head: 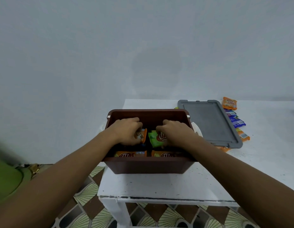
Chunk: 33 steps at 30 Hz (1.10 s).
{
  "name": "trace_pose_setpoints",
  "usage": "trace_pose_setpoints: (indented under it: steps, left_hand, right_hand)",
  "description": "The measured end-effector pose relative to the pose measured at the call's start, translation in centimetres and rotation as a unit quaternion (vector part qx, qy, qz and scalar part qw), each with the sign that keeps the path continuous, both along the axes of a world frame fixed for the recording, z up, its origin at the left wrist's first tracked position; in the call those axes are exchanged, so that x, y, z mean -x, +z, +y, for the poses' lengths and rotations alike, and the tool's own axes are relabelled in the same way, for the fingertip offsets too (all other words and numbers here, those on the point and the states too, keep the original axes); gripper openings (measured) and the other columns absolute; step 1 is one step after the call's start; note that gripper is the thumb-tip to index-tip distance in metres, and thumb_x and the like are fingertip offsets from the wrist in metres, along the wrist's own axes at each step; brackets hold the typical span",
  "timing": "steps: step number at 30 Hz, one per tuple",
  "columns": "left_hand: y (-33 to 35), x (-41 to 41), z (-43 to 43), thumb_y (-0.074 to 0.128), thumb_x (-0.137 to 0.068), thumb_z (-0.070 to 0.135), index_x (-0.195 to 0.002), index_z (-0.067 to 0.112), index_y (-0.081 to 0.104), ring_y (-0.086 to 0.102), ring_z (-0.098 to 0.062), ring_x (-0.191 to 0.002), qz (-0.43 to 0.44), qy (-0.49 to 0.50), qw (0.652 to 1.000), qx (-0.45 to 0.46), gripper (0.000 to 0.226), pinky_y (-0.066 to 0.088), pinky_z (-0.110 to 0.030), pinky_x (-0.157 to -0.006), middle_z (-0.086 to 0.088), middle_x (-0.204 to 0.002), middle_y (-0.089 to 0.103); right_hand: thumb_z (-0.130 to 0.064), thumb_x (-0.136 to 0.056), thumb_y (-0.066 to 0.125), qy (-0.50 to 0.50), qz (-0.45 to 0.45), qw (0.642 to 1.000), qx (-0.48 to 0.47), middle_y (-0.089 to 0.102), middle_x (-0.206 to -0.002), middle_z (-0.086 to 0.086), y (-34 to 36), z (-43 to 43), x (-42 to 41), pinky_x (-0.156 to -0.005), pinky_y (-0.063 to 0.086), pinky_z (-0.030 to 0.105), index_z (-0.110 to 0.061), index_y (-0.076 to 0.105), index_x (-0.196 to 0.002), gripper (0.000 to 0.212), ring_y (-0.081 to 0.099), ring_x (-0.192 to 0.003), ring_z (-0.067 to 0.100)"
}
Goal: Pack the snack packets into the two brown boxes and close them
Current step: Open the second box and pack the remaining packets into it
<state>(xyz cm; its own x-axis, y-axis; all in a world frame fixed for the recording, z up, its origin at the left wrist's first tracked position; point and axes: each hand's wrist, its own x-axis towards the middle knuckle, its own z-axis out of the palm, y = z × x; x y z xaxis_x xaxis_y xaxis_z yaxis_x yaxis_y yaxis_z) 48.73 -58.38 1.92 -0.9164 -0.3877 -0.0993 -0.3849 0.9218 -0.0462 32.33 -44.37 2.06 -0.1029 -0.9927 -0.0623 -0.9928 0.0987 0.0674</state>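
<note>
**Operator:** Brown box sits at the centre of the frame, open, on the white worktop. I have both hands down inside it.

**Monitor:** What are the hands doing?

**Operator:** My left hand is just left of centre, its fingers curled round an orange packet that stands on edge. My right hand is just right of centre, fingers clenched on a green and orange packet, also upright. The two packets are near each other in the middle of the box, with a dark gap between them.

**Monitor:** Anything else already in there?

**Operator:** Two orange packets along the lower wall of the box, one at lower left and one at lower right, side by side.

**Monitor:** And outside the box?

**Operator:** A grey lid lies flat on the worktop to the right of the box. Past it, along its right edge, loose packets lie in a row: an orange one at the top, blue ones below it, another orange one lower down. I see only one brown box in this view.
</note>
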Motion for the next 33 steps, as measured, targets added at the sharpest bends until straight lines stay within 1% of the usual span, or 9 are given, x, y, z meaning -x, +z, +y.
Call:
trace_pose_setpoints:
  steps: [3,11,16,19,22,24,26,28,33]
  left_hand:
    - [0.1,0.0,-0.1,0.071,-0.075,0.051,-0.116,0.023,0.052,0.054,-0.018,-0.097,-0.02,0.006,1.0,0.002,0.053,0.048,-0.037,-0.066,0.007,-0.111,0.045]
    - [0.1,0.2,-0.4,0.073,-0.078,0.048,-0.12,0.021,0.054,0.057,-0.022,-0.102,-0.013,0.026,0.999,0.034,0.053,0.051,-0.039,-0.074,0.003,-0.114,0.052]
    - [0.4,0.3,-1.2,0.068,-0.078,0.057,-0.106,0.026,0.058,0.057,-0.015,-0.09,0.038,0.033,0.997,-0.051,0.043,0.052,-0.038,-0.071,0.008,-0.104,0.059]
    - [1.5,0.8,-1.3,0.065,-0.085,0.05,-0.1,0.027,0.059,0.057,-0.01,-0.08,0.122,0.016,0.986,-0.116,0.029,0.055,-0.042,-0.071,0.011,-0.091,0.06]
    - [2.8,2.3,-0.4,0.064,-0.089,0.043,-0.093,0.028,0.059,0.057,-0.007,-0.076,0.181,-0.011,0.974,-0.138,0.016,0.054,-0.04,-0.069,0.013,-0.085,0.061]
    - [3.6,3.7,0.5,0.063,-0.09,0.04,-0.092,0.027,0.061,0.058,-0.007,-0.076,0.206,-0.017,0.968,-0.142,0.013,0.055,-0.039,-0.069,0.013,-0.085,0.062]
    - [4.1,5.3,1.4,0.063,-0.09,0.038,-0.092,0.027,0.062,0.059,-0.008,-0.077,0.221,-0.025,0.964,-0.149,0.011,0.055,-0.04,-0.071,0.013,-0.084,0.063]
    - [4.4,7.1,2.2,0.063,-0.09,0.04,-0.091,0.028,0.062,0.059,-0.009,-0.079,0.223,-0.035,0.961,-0.157,0.012,0.055,-0.041,-0.073,0.013,-0.085,0.063]
    - [5.0,11.9,4.3,0.062,-0.09,0.041,-0.091,0.029,0.061,0.058,-0.009,-0.08,0.229,-0.071,0.955,-0.174,0.012,0.054,-0.042,-0.075,0.012,-0.088,0.062]
  right_hand:
    - [-0.031,-0.088,0.066,-0.033,0.021,0.998,0.05,0.06,-0.11,0.01,0.0,0.0,0.0,-0.068,0.049,0.037,-0.016,0.055,-0.122,0.039,0.062,-0.094,0.032]
    - [-0.025,-0.091,0.063,-0.05,0.017,0.998,0.019,0.062,-0.107,0.012,0.4,-0.1,-0.1,-0.071,0.047,0.037,-0.008,0.06,-0.112,0.027,0.062,-0.093,0.031]
    - [-0.036,-0.091,0.06,-0.037,0.016,0.999,0.019,0.063,-0.106,0.007,1.7,0.5,0.4,-0.074,0.047,0.038,-0.017,0.063,-0.112,0.029,0.062,-0.094,0.028]
    - [-0.031,-0.093,0.053,-0.055,-0.053,0.981,0.179,0.065,-0.093,0.001,3.3,1.4,3.0,-0.071,0.048,0.034,-0.02,0.065,-0.098,0.017,0.061,-0.087,0.022]
    - [-0.017,-0.096,0.046,-0.138,-0.146,0.929,0.31,0.062,-0.088,0.001,3.5,3.2,6.9,-0.067,0.038,0.03,-0.012,0.064,-0.098,0.018,0.053,-0.079,0.015]
    - [-0.017,-0.099,0.045,-0.205,-0.184,0.928,0.252,0.063,-0.094,0.004,1.9,4.8,9.3,-0.071,0.039,0.029,-0.009,0.063,-0.109,0.021,0.054,-0.081,0.015]
    - [-0.024,-0.101,0.044,-0.251,-0.205,0.938,0.124,0.064,-0.11,0.008,-1.0,6.4,11.3,-0.081,0.044,0.031,-0.011,0.058,-0.12,0.027,0.056,-0.092,0.017]
    - [-0.036,-0.101,0.042,-0.29,-0.185,0.938,0.041,0.062,-0.116,0.007,-3.5,8.4,13.2,-0.085,0.046,0.032,-0.017,0.054,-0.122,0.032,0.055,-0.097,0.017]
    - [-0.077,-0.083,0.021,-0.37,-0.11,0.922,-0.022,0.051,-0.138,0.003,-5.1,12.8,17.2,-0.1,0.043,0.051,-0.033,0.045,-0.131,0.069,0.049,-0.123,0.031]
